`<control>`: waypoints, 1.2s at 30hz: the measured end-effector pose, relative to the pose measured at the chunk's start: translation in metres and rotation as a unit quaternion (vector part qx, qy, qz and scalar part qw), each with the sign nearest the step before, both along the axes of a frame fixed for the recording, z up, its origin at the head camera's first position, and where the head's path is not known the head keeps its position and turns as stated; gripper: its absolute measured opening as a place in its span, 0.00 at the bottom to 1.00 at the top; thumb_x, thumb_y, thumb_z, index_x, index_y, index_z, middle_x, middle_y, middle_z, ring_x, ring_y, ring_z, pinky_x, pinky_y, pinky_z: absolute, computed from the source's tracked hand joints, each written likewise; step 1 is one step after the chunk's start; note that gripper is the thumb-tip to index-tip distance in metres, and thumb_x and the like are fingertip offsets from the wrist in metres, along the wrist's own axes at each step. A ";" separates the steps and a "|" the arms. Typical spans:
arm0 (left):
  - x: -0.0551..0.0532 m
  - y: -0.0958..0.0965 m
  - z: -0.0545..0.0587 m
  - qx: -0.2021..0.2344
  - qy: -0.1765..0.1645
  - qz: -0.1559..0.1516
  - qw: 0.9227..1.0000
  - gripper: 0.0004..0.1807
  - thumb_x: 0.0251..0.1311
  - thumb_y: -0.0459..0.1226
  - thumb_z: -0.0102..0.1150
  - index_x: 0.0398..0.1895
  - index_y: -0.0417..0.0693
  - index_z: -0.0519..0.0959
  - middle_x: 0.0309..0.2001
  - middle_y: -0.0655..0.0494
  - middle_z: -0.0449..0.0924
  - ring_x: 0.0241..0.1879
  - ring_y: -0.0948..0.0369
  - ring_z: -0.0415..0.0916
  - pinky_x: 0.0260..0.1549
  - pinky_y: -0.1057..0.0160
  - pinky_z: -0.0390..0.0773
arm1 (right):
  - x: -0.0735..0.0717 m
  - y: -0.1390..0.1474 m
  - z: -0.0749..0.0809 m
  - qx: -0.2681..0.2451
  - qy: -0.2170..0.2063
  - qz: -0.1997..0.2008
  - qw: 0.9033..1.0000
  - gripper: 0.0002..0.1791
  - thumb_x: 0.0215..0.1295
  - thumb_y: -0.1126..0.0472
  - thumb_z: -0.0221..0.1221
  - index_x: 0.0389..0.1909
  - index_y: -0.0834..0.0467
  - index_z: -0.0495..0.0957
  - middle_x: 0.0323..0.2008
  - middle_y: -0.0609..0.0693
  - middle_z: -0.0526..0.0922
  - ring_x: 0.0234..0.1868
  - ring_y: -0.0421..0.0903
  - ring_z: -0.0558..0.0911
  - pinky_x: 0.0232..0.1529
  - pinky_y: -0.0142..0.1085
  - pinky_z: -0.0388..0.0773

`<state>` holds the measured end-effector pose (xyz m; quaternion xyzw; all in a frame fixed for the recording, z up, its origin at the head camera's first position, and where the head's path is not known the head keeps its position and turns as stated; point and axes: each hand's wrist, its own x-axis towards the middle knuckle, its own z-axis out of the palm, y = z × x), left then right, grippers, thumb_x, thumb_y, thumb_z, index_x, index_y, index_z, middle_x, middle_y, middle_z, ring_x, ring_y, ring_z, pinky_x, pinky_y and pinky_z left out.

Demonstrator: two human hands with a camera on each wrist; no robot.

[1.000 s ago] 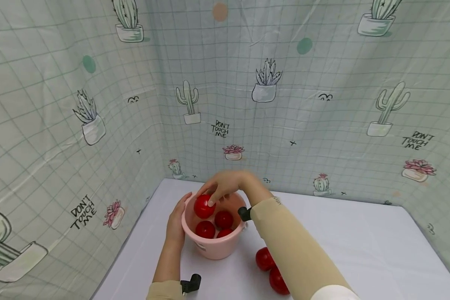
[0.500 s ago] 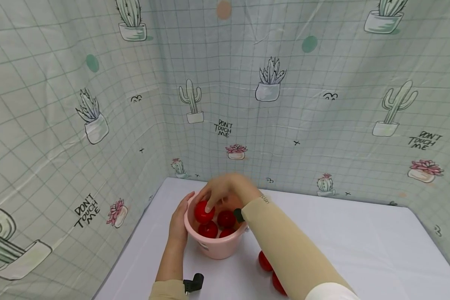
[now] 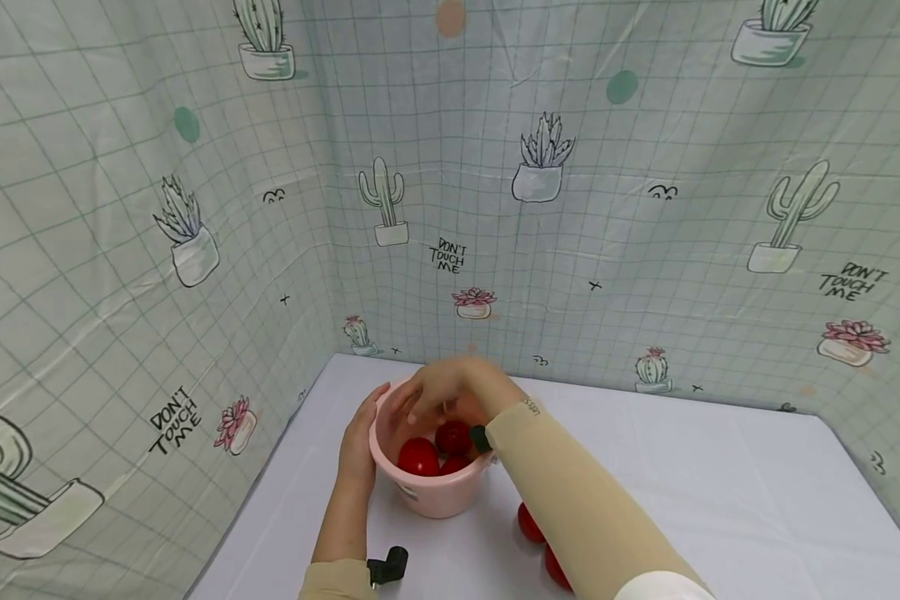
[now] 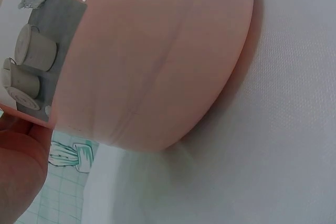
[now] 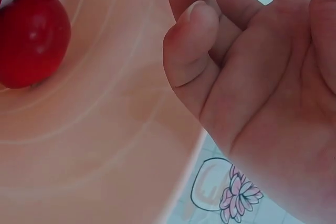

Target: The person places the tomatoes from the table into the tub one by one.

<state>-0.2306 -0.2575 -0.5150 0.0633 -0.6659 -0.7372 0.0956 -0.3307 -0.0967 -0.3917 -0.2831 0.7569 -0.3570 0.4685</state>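
A pink bucket (image 3: pixel 438 502) stands on the table with several glossy red apples inside, one of them an apple (image 3: pixel 417 457) near its front left. Along the bucket's left outer side lies my left hand (image 3: pixel 357 442), fingers stretched along the wall up to the rim. The left wrist view shows part of this hand (image 4: pixel 21 166) against the bucket wall. My right hand (image 3: pixel 441 387) reaches over the far rim into the bucket, its fingers loosely bent and holding nothing. In the right wrist view, an apple (image 5: pixel 34 40) lies apart from the right hand (image 5: pixel 262 77).
Two more apples lie on the white table (image 3: pixel 690 492) right of the bucket, one apple (image 3: pixel 529 523) and another (image 3: pixel 557 568), both partly hidden by my right sleeve (image 3: pixel 570 492). A cactus-print curtain (image 3: pixel 570 250) encloses the back and left side.
My right hand has lowered a red apple into the bucket and let go of it. The left hand stays at the bucket's side. The view has shifted slightly.
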 end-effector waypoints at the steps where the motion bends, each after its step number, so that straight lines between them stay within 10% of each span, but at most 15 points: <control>1: 0.000 0.000 0.000 0.001 -0.001 0.000 1.000 0.27 0.73 0.57 0.37 0.71 0.64 0.67 0.72 0.64 0.66 0.74 0.59 0.58 0.72 0.48 0.62 | -0.001 0.000 0.000 0.004 0.019 0.015 1.000 0.19 0.63 0.63 0.63 0.54 0.45 0.83 0.53 0.50 0.78 0.51 0.50 0.72 0.41 0.39 0.76; 9: 0.001 0.002 0.003 0.005 -0.003 0.002 1.000 0.26 0.75 0.55 0.36 0.71 0.64 0.68 0.72 0.64 0.66 0.74 0.59 0.57 0.72 0.48 0.60 | -0.009 0.008 0.005 0.033 0.170 0.135 0.976 0.20 0.69 0.53 0.58 0.61 0.37 0.78 0.53 0.41 0.79 0.48 0.45 0.75 0.45 0.41 0.82; 16: 0.003 0.004 0.005 -0.005 -0.017 0.009 1.000 0.24 0.74 0.57 0.37 0.69 0.71 0.69 0.71 0.67 0.66 0.74 0.59 0.57 0.72 0.47 0.60 | -0.008 0.026 0.007 0.030 0.229 0.140 0.963 0.20 0.71 0.48 0.55 0.63 0.35 0.76 0.48 0.56 0.81 0.32 0.47 0.78 0.40 0.47 0.83; 36: 0.006 0.007 0.006 -0.032 -0.012 0.015 0.999 0.24 0.73 0.59 0.36 0.68 0.74 0.69 0.70 0.68 0.67 0.74 0.59 0.57 0.70 0.46 0.63 | 0.023 0.159 -0.019 -0.123 0.244 -0.057 0.960 0.19 0.73 0.50 0.53 0.62 0.37 0.74 0.57 0.44 0.81 0.30 0.59 0.80 0.31 0.42 0.80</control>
